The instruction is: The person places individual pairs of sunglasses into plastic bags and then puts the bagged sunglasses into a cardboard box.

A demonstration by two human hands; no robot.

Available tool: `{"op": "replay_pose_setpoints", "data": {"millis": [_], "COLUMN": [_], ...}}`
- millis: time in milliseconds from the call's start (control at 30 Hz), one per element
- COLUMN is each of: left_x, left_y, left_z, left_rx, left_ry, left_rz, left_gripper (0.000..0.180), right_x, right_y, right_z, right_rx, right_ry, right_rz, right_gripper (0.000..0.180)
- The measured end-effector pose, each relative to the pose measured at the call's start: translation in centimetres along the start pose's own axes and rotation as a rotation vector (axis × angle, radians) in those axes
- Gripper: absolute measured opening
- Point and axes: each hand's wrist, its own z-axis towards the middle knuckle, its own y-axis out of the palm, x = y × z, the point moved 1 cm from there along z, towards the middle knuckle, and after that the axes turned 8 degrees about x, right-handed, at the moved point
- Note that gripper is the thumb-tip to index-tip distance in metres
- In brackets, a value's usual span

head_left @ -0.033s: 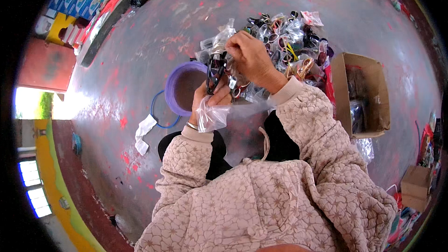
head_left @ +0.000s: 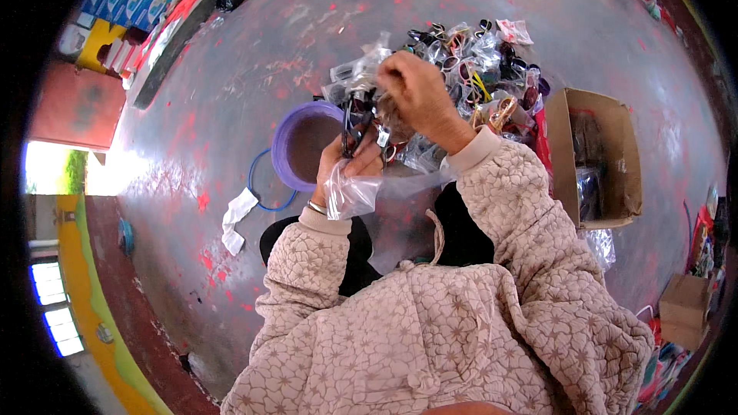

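My left hand (head_left: 355,163) is closed around a pair of dark-framed sunglasses (head_left: 356,124), held upright beside the purple bucket (head_left: 278,146). A clear plastic bag (head_left: 352,194) hangs at the same hand, over its palm and wrist. My right hand (head_left: 419,96) is a little higher and to the right, its fingers curled together in a pinch. What they hold, if anything, I cannot make out. Just beyond both hands lies a pile of sunglasses (head_left: 469,69), many in clear wrappers. Some clear wrappers (head_left: 367,61) lie at the pile's left edge.
An open cardboard box (head_left: 603,157) with dark, plastic-wrapped contents stands to the right. On the floor at left are a blue hoop (head_left: 259,177) and a white cloth-like strip (head_left: 237,221). A smaller carton (head_left: 686,310) sits at far right; a laden counter (head_left: 165,50) stands far left.
My right hand has shifted slightly to the right, away from the sunglasses. My left hand, with the sunglasses and bag, has barely moved.
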Motion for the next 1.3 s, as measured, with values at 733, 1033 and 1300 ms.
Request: {"op": "replay_pose_setpoints", "data": {"millis": [733, 1033, 1300], "left_x": [-1.3, -1.2, -1.2], "left_y": [-2.3, -0.5, -1.1], "left_z": [-1.0, -0.3, 0.4], "left_rx": [0.328, 0.232, 0.4], "left_ry": [0.57, 0.726, 0.458], "left_rz": [1.787, 1.998, 2.104], "left_gripper": [0.026, 0.022, 0.018], "right_x": [1.5, 3.7, 3.5], "right_y": [-1.0, -4.5, -4.7], "right_z": [-0.1, 2.0, 2.4], "right_rx": [-0.05, -0.041, -0.349], "right_ry": [0.1, 0.303, 0.472], "right_rz": [-0.395, -0.251, 0.013], "right_gripper": [0.023, 0.019, 0.026]}}
